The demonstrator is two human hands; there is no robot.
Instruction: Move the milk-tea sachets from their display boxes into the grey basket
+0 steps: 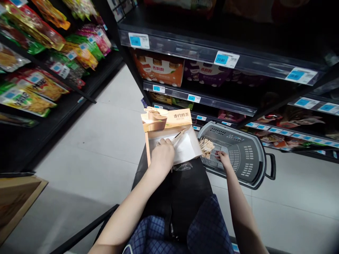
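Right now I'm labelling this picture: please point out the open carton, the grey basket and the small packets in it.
Open carton [188,147], head view: its bare white inside.
Grey basket [235,140], head view: its bare inner surface.
Small packets [207,145], head view: middle of the pile.

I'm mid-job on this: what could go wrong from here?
The open peach cardboard box with a white interior sits on the person's black-covered lap, so it could tip if the legs shift or the left hand presses on one side.

The slim tan packets lie loose in the grey plastic basket, so the right hand might scatter them.

The crumpled clear plastic by the box's near edge could slide off.
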